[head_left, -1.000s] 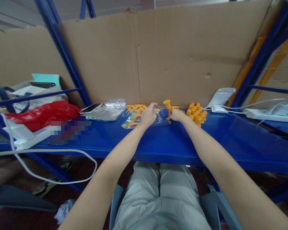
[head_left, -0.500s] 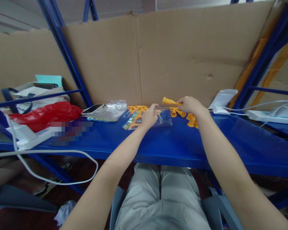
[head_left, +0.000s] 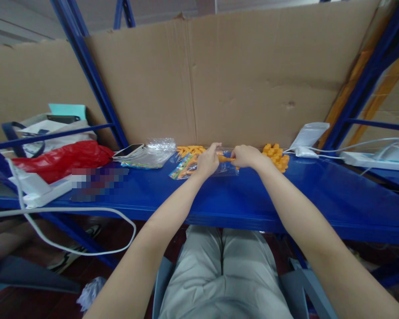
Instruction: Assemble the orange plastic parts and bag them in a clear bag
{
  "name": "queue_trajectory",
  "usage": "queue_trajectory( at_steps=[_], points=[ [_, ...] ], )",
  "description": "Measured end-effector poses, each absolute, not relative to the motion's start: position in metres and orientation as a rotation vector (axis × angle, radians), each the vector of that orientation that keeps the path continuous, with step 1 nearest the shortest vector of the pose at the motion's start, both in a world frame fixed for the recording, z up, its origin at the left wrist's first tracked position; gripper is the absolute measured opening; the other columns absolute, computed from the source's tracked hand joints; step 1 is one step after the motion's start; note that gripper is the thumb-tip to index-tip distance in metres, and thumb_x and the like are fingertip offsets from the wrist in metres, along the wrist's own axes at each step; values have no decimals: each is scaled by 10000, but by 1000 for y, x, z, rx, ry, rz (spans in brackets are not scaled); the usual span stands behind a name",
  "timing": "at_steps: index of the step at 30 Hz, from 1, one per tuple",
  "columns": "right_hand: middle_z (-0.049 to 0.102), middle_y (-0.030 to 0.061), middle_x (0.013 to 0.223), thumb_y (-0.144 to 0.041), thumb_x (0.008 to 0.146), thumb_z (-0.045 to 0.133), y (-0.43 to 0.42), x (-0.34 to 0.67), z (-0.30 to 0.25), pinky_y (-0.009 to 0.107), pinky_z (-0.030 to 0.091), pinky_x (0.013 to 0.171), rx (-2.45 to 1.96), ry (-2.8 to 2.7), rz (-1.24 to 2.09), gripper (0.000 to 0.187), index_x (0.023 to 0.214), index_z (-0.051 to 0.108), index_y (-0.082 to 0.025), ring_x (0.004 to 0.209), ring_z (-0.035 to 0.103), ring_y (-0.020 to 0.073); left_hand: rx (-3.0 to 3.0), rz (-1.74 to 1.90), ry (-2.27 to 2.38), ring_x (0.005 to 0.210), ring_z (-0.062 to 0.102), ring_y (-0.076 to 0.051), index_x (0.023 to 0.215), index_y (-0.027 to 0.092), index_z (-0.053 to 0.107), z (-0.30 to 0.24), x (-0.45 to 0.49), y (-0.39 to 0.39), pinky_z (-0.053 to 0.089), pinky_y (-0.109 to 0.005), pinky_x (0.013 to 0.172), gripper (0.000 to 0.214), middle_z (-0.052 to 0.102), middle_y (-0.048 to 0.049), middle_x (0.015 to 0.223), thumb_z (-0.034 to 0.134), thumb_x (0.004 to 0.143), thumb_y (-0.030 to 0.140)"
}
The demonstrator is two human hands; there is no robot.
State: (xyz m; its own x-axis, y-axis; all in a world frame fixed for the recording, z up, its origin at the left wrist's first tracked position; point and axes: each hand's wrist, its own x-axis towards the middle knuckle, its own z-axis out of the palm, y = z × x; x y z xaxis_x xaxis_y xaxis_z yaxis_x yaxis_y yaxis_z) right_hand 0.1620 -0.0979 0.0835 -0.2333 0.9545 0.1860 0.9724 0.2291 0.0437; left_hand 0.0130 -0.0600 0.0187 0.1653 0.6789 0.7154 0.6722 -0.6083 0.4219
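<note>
My left hand [head_left: 208, 162] is closed on the clear plastic bag [head_left: 231, 168], which lies on the blue shelf. Inside the bag's left part are a colourful printed card [head_left: 180, 168] and orange plastic pieces. In my right hand [head_left: 247, 156] is a trumpet-shaped orange plastic piece [head_left: 224, 158], its wide end pointing left at the bag's mouth, close to my left fingers. Behind my left hand lies a pile of thin orange plastic parts [head_left: 190, 149]. Several chunky orange plastic parts [head_left: 276, 156] lie beyond my right wrist.
To the left are a phone [head_left: 129, 151] and a stack of clear plastic bags [head_left: 158, 155]. A red plastic bag [head_left: 69, 159] and a white power strip [head_left: 49, 192] lie farther left. A cardboard sheet [head_left: 239, 79] backs the blue shelf [head_left: 239, 199]. White cables [head_left: 352, 150] run at the right.
My right hand has moved left and slightly down, bringing the orange plastic piece to the bag's mouth beside my left hand. My left hand stays nearly in place on the bag.
</note>
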Motion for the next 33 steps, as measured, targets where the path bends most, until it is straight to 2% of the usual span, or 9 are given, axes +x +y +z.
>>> queue_trajectory(
  at_steps=[4,10,15,20,27,33],
  points=[
    [745,161,1027,-183,827,563,-96,156,76,350,521,870,-1856,-2359,-353,311,1074,746,-138,1073,677,292,2414,1497,1402,1193,625,-197,1225,200,564,20,13,-61,461,-359,1057,491,676,-67,1268,383,817,-4],
    [734,190,1073,-169,837,574,-94,153,72,380,523,896,-1891,-2385,-368,344,1146,717,-120,1113,665,317,2454,1499,1351,1194,623,-204,1227,180,570,20,14,-60,453,-375,1071,507,688,-79,1244,382,796,-9],
    [733,201,1073,-95,820,563,-92,153,70,381,524,899,-1940,-2407,-360,372,1163,708,-104,1110,668,317,2463,1529,1325,1190,624,-202,1234,188,569,20,15,-61,460,-371,1064,518,678,-70,1263,377,795,-7],
    [730,211,1062,-142,821,574,-94,151,70,397,521,889,-1873,-2384,-372,356,1145,715,-100,1101,666,338,2509,1504,1330,1188,624,-199,1246,171,562,22,14,-63,462,-367,1062,519,675,-82,1266,370,798,-7],
    [746,158,1039,-191,798,578,-99,153,76,359,516,851,-1798,-2440,-328,337,1084,753,-152,1058,680,305,2558,1485,1338,1183,627,-198,1213,173,581,23,13,-63,472,-365,1048,487,680,-81,1257,380,806,-2],
    [767,95,918,-235,783,589,-94,163,80,304,508,771,-1721,-2471,-235,309,1020,785,-199,931,711,258,2548,1553,1314,1152,645,-185,1182,189,591,23,10,-60,498,-345,1010,464,697,-68,1222,371,819,1]
  ],
)
